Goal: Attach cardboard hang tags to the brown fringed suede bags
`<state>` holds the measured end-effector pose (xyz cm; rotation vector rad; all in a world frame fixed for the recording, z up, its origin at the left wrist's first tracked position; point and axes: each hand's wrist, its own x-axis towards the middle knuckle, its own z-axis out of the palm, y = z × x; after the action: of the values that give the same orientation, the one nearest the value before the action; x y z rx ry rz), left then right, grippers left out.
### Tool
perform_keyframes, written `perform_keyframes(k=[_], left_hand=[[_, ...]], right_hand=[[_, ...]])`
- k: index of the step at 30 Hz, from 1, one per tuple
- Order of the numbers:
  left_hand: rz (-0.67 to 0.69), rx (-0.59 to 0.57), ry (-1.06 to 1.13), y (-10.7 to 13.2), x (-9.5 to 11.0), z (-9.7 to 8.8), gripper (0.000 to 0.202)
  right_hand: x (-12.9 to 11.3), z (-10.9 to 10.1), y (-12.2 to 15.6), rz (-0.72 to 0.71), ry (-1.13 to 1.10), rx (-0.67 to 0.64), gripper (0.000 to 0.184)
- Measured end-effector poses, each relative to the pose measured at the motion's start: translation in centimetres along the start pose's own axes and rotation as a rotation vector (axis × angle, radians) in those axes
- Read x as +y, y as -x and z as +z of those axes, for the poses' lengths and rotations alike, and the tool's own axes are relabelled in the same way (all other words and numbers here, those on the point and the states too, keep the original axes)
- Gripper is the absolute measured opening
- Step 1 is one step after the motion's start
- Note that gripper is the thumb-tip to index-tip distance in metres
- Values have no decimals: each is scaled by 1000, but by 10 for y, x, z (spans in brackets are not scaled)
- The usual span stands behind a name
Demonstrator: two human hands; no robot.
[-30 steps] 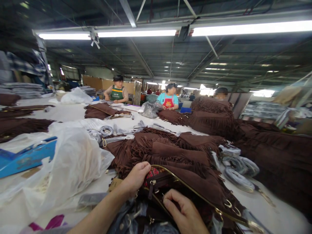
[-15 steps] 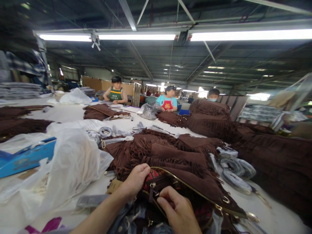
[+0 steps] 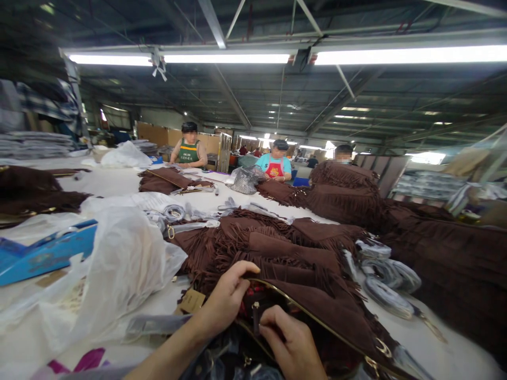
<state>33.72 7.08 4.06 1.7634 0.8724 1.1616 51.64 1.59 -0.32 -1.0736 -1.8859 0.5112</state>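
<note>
A dark brown fringed bag (image 3: 336, 309) lies in front of me, its gold-zippered mouth spread apart. My left hand (image 3: 225, 295) grips the left end of the opening, thumb and fingers closed over the edge. Inside, a red patterned lining shows, with a zipper pull (image 3: 255, 315) that has a dark tab hanging from it. My right hand (image 3: 291, 338) reaches into the mouth and pinches that tab between thumb and fingers. A tan tag (image 3: 192, 301) sticks out beside my left wrist. The bag's deeper interior is in shadow.
More brown fringed bags (image 3: 237, 237) are heaped just beyond, and a tall pile (image 3: 344, 192) rises at right. Wrapped straps (image 3: 390, 279) lie on the right. White plastic (image 3: 122, 264) and a blue holder (image 3: 51, 250) are at left. Co-workers (image 3: 189, 150) stand across the table.
My left hand has shifted slightly right along the bag's edge, its index finger now reaching over it. The zipper tab has moved a little right and down with my right hand.
</note>
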Motion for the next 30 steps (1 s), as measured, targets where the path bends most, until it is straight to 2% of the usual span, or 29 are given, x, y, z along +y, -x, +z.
perform_keyframes(k=[3,5,6,10,14,16,19,21,26,28,30], left_hand=[[339,-241,-180,7,14,-5,33],[416,-381,-243,10,20,-8,34],[421,-403,-272,10,22,-9,32],[391,-385,-419,11,24,-11,16],[358,-367,-479,9,20,-14,12],[340,-359,-466,8,17,-16,24],[352,-417,-434,6,13,-16,50],[354,-432,-410,6,12,-16,52],[306,-370,-362,9,17,-15,30],[306,-356,-393,11,18,-13,15],[321,-335,-457,12,17,-10,9]], right_hand=[[4,0,2,63,-32,16,13],[2,0,1,94,-69,31,15],[1,0,1,107,-86,28,16],[-5,-2,0,148,-113,-2,14],[-4,-4,0,147,-119,-15,14],[-1,-4,1,157,-114,-33,13],[3,-2,3,150,-112,4,10],[3,-1,4,149,-124,27,10],[-4,-5,3,207,-204,5,12],[-6,-5,1,226,-235,15,14],[-7,-4,-1,237,-252,15,15]])
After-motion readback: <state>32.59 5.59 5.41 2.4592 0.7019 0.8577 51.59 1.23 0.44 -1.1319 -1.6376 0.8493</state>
